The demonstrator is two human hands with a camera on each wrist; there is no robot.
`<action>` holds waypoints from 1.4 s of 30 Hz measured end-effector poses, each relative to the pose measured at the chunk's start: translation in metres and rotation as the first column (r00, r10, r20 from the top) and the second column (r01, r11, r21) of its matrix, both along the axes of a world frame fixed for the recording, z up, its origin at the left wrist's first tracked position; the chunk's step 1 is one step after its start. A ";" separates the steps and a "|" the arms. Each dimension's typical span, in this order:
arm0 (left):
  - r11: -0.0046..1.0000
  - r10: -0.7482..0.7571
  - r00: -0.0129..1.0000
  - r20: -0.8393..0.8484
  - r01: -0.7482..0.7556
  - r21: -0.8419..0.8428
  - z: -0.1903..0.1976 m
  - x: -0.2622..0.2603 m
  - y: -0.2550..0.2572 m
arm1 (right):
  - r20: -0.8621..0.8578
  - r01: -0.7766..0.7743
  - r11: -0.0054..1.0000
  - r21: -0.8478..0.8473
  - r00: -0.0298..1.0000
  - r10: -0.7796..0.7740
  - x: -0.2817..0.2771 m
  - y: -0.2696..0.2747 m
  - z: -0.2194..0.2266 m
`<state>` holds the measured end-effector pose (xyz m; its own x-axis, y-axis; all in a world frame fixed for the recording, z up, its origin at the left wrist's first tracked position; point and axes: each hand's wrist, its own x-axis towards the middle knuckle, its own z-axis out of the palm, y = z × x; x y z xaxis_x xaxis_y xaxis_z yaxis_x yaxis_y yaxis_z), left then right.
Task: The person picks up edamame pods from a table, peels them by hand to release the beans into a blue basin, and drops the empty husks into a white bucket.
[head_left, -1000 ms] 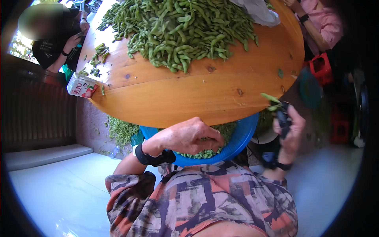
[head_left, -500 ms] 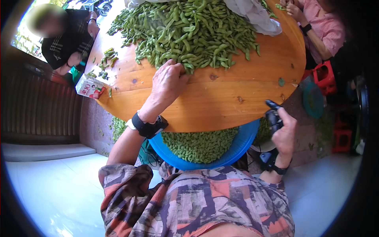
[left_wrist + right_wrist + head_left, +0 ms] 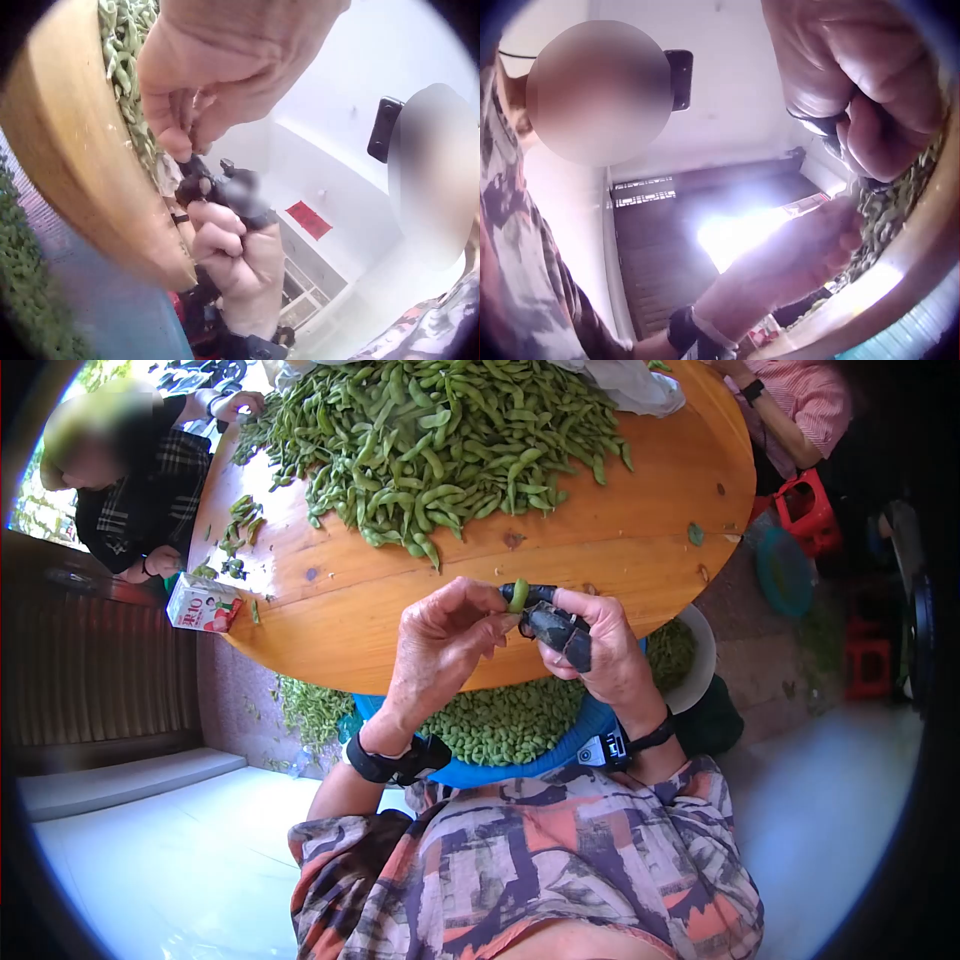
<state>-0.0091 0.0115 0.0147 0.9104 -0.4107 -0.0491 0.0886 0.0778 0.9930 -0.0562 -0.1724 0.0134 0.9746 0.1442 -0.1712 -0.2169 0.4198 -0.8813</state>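
Observation:
Over the table's near edge my left hand (image 3: 435, 635) pinches a green soybean pod (image 3: 519, 596) between thumb and fingertips. My right hand (image 3: 605, 640) meets it from the other side, with black coverings (image 3: 562, 637) on its thumb and index finger closing at the pod. In the left wrist view the fingertips of the left hand (image 3: 217, 82) come right up to the black tips of the right hand (image 3: 236, 255). A large heap of soybean pods (image 3: 430, 450) lies on the round wooden table (image 3: 620, 535). Below the hands, a blue basin (image 3: 470, 772) holds shelled green beans (image 3: 510, 720).
A white bucket (image 3: 700, 660) of green pieces stands right of the basin. On the table's left are a carton (image 3: 203, 603) and loose pods (image 3: 242, 525). People (image 3: 150, 490) sit at both far sides. A red stool (image 3: 808, 515) and teal basin (image 3: 783, 572) are at the right.
My left hand went from over the basin to the pod heap, then back with a pod. The right hand moved left to meet it; the green pieces at its tips earlier are gone.

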 end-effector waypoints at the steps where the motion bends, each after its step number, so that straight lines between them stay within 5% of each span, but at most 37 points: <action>1: 1.000 0.001 1.000 -0.005 -0.001 -0.003 -0.003 -0.003 -0.001 | -0.014 -0.024 0.997 0.067 1.000 0.025 0.000 -0.001 -0.004; 4: 0.997 0.011 0.987 0.162 -0.023 0.075 -0.007 -0.010 -0.005 | -0.015 -0.023 0.998 0.063 1.000 0.024 -0.002 -0.004 -0.011; 11: 0.997 0.003 0.978 0.207 -0.018 0.072 -0.012 -0.017 -0.005 | 0.023 -0.068 0.991 0.116 0.998 0.066 -0.010 -0.009 -0.015; 14: 0.997 -0.004 0.971 0.238 -0.014 0.071 -0.014 -0.025 -0.005 | 0.090 -0.014 0.997 -0.076 0.996 0.021 -0.016 -0.006 -0.011; 16: 0.976 -0.041 0.996 -0.080 0.023 -0.218 -0.020 -0.030 -0.002 | 0.115 -0.023 0.995 -0.102 0.993 0.035 -0.019 -0.007 -0.010; 17: 0.976 -0.041 0.996 -0.076 0.024 -0.214 -0.020 -0.032 -0.002 | 0.119 -0.022 0.995 -0.098 0.992 0.034 -0.019 -0.008 -0.011; 19: 0.739 -0.289 0.897 -0.335 -0.014 -0.674 -0.021 -0.037 -0.009 | 0.023 -0.145 0.945 0.293 0.989 0.144 -0.019 -0.014 -0.014; 21: 0.695 -0.325 0.880 -0.347 -0.027 -0.719 -0.026 -0.039 -0.012 | 0.022 -0.164 0.938 0.306 0.986 0.165 -0.020 -0.019 -0.015; 23: 0.766 -0.324 0.861 -0.393 -0.005 -0.642 -0.022 -0.040 -0.012 | 0.021 -0.185 0.928 0.322 0.982 0.188 -0.022 -0.020 -0.011; 25: 0.869 -0.245 0.909 -0.336 0.052 -0.493 -0.024 -0.043 -0.013 | 0.060 -0.123 0.957 -0.263 0.988 0.143 -0.026 -0.021 0.000; 26: 0.943 -0.180 0.948 -0.263 0.090 -0.322 -0.024 -0.044 -0.013 | 0.069 -0.116 0.959 -0.259 0.988 0.138 -0.028 -0.018 -0.002; 27: 0.944 -0.184 0.948 -0.258 0.097 -0.316 -0.019 -0.045 -0.014 | 0.258 0.000 0.910 -0.414 0.959 0.117 -0.030 -0.013 -0.007; 28: 0.983 -0.157 0.965 -0.209 0.133 -0.127 -0.011 -0.046 -0.014 | 0.436 0.144 0.833 -0.534 0.891 0.125 -0.032 -0.010 -0.010; 29: 0.986 -0.138 0.978 -0.155 0.150 0.067 -0.007 -0.046 -0.015 | 0.441 0.150 0.834 -0.531 0.889 0.122 -0.034 -0.011 -0.008; 31: 0.971 -0.170 0.984 -0.053 0.176 0.159 -0.005 -0.043 -0.015 | 0.388 0.121 0.802 -0.584 0.910 0.145 -0.037 -0.015 -0.004; 33: 0.893 -0.267 0.928 0.261 0.136 0.429 -0.002 -0.042 -0.016 | 0.416 0.152 0.774 -0.614 0.896 0.155 -0.038 -0.019 -0.005; 38: 0.900 -0.311 0.945 0.099 0.259 0.351 -0.002 -0.042 -0.016 | 0.402 0.155 0.798 -0.582 0.908 0.117 -0.042 -0.022 -0.019; 40: 0.915 -0.301 0.954 0.008 0.286 0.286 -0.009 -0.044 -0.017 | 0.354 0.197 0.731 -0.653 0.933 0.064 -0.049 -0.018 -0.007; 42: 0.971 -0.234 0.957 -0.171 0.238 0.001 -0.020 -0.048 -0.020 | 0.429 0.307 0.677 -0.668 0.903 0.014 -0.053 -0.005 -0.018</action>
